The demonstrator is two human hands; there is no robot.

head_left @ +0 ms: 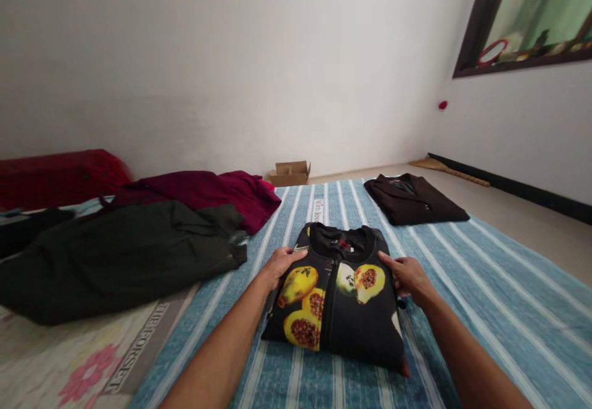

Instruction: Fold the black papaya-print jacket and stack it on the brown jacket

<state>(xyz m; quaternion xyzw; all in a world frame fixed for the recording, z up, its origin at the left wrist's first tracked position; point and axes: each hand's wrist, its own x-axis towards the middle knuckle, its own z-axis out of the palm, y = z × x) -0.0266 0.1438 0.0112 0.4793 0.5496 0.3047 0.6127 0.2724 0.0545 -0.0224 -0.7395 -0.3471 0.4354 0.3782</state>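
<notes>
A folded black jacket with yellow papaya prints (356,322) lies front up on the blue striped bedding (319,384), its collar pointing away from me. My left hand (282,264) grips its left upper edge, thumb on top and the other fingers mostly hidden beneath. At the opposite upper edge, my right hand (404,275) pinches the fabric between thumb and curled fingers.
A folded dark brown garment (416,199) rests at the back right. On the left lie a dark green garment (124,255), a maroon one (208,190) and a red bundle (60,177). Behind the bedding are a cardboard box (290,174) and the white wall.
</notes>
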